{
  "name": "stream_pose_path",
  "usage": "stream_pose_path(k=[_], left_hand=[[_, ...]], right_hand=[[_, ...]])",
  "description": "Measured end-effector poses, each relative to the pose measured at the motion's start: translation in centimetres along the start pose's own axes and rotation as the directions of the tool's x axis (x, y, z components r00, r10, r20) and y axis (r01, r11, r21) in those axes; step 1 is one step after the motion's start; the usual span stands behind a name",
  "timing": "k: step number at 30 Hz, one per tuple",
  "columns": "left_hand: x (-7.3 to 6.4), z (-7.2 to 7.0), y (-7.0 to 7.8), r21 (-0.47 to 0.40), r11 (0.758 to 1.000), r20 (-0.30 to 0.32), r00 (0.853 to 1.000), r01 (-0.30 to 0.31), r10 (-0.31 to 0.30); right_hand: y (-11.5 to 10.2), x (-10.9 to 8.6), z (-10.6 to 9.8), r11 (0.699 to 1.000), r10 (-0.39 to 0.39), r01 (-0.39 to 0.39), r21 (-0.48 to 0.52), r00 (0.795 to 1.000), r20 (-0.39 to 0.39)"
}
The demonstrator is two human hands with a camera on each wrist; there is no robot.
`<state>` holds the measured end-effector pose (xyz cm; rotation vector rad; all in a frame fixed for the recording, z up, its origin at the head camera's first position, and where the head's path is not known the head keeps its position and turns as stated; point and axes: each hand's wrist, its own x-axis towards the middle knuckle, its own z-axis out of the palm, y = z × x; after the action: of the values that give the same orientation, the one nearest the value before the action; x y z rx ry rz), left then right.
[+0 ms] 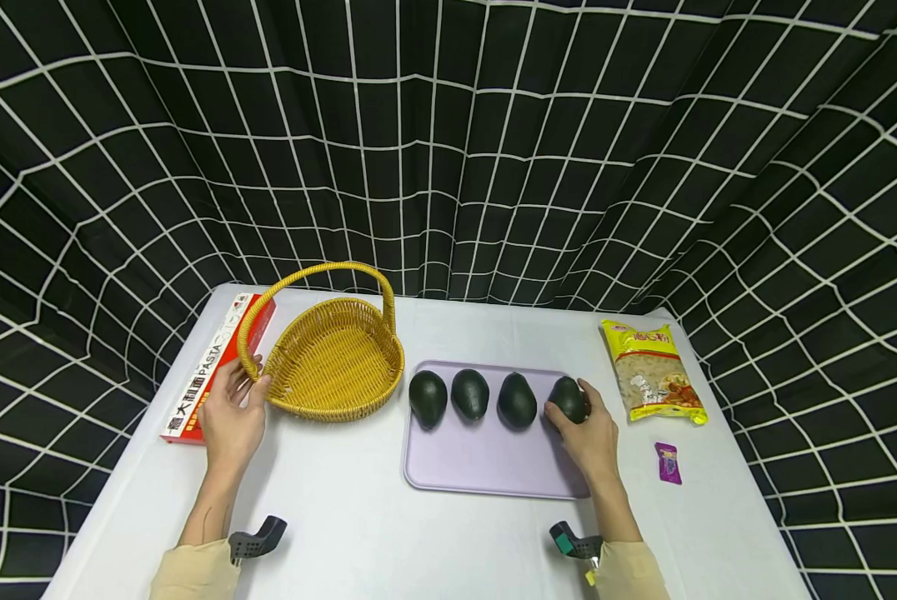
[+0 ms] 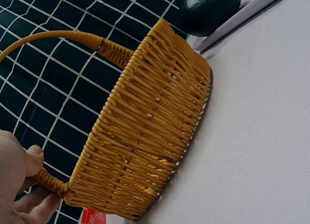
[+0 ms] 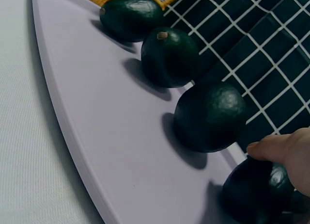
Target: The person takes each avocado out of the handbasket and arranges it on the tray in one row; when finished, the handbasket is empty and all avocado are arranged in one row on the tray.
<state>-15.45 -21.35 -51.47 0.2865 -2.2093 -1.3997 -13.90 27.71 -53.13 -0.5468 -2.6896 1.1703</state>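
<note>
A yellow wicker basket (image 1: 336,358) with a tall arched handle stands at the left of the table, its inside bare. My left hand (image 1: 234,414) grips the lower left end of that handle; in the left wrist view thumb and fingers (image 2: 34,158) close round it. On the lilac tray (image 1: 486,458) several dark green avocados lie in a row along the far side. The rightmost avocado (image 1: 568,400) is between the thumb and fingers of my right hand (image 1: 591,429). In the right wrist view, that avocado (image 3: 256,190) is partly cut off by the frame edge.
A red and white pasta box (image 1: 212,367) lies left of the basket, partly behind my left hand. Right of the tray are a yellow food bag (image 1: 654,372) and a small purple packet (image 1: 668,463). A black gridded curtain (image 1: 448,167) surrounds the white table.
</note>
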Motion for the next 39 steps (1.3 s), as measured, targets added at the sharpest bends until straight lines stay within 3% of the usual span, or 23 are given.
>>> stream_pose_path(k=[5, 14, 23, 30, 39], left_hand=[[0.04, 0.18, -0.26, 0.014, 1.000, -0.002, 1.000, 0.000, 0.000], [0.00, 0.11, -0.26, 0.030, 0.999, 0.010, 1.000, 0.018, -0.018], [-0.11, -0.06, 0.03, 0.037, 0.999, 0.006, 1.000, 0.027, -0.027], [-0.03, -0.03, -0.11, 0.058, 0.998, 0.012, 0.999, 0.040, -0.041], [0.07, -0.03, -0.09, 0.050, 0.998, 0.012, 1.000, 0.028, -0.029]], right_hand=[[-0.21, -0.03, 0.01, 1.000, 0.000, 0.000, 0.004, 0.999, -0.036], [-0.48, 0.13, -0.42, 0.999, 0.024, -0.022, -0.032, 0.998, 0.065], [-0.39, 0.21, -0.33, 1.000, 0.004, -0.002, -0.031, 0.999, 0.052], [-0.64, 0.18, -0.10, 1.000, 0.000, 0.000, -0.010, 1.000, -0.001], [-0.69, 0.08, -0.16, 1.000, 0.020, -0.020, -0.003, 0.999, 0.039]])
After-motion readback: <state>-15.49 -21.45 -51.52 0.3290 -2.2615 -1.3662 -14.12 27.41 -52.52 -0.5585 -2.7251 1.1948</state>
